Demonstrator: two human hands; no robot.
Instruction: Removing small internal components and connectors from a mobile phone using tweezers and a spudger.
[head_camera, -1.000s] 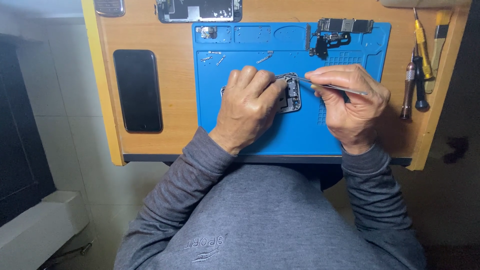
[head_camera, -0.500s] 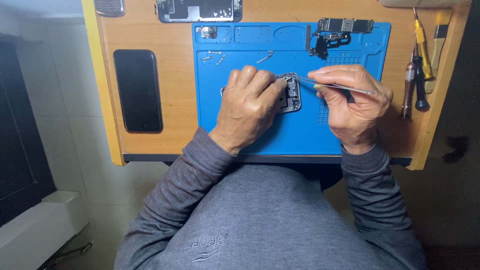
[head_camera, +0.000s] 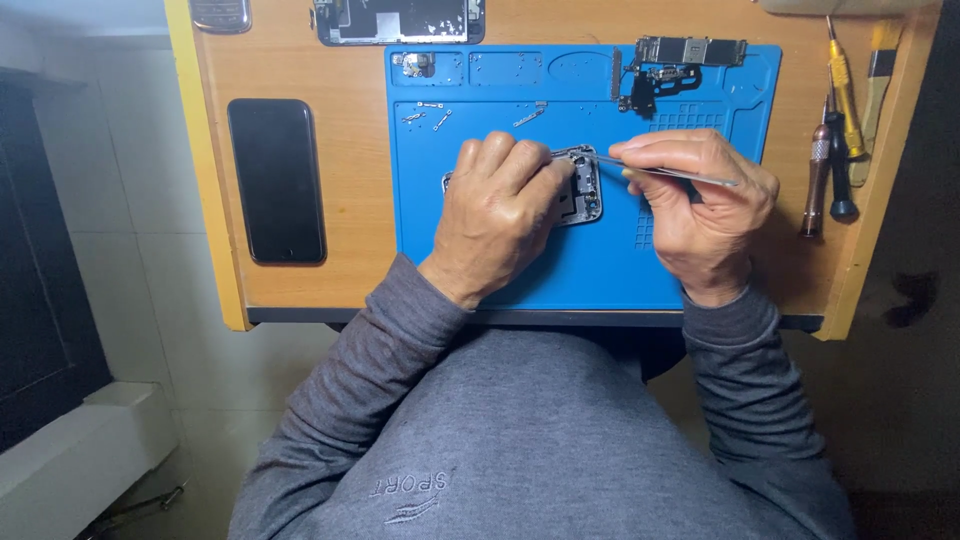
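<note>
A small opened phone body with grey metal parts inside is pressed down on the blue rubber work mat by the left hand. The fingers of this hand are bent and laid over the phone body, so most of it is hidden; only its end nearest the right hand can be seen. The right hand is just beside it, with the fingers pinched together on thin silver metal tweezers. The tip of the tweezers is pointed at the top edge of the phone body, and it seems to touch it, though this is too small to be sure.

The mat is laid on an orange-brown wooden counter. Beyond the left hand, a few tiny silver screws and strips are spread on the mat. Beyond the right hand, a long green and silver circuit board is seen at the far edge of the mat. Well apart from the left hand, on its outer side, a flat black phone with a dark screen is laid on the counter. On the outer side of the right hand, a yellow-handled screwdriver and a dark-handled screwdriver are placed near the counter edge. Grey long sleeves are worn on both arms.
</note>
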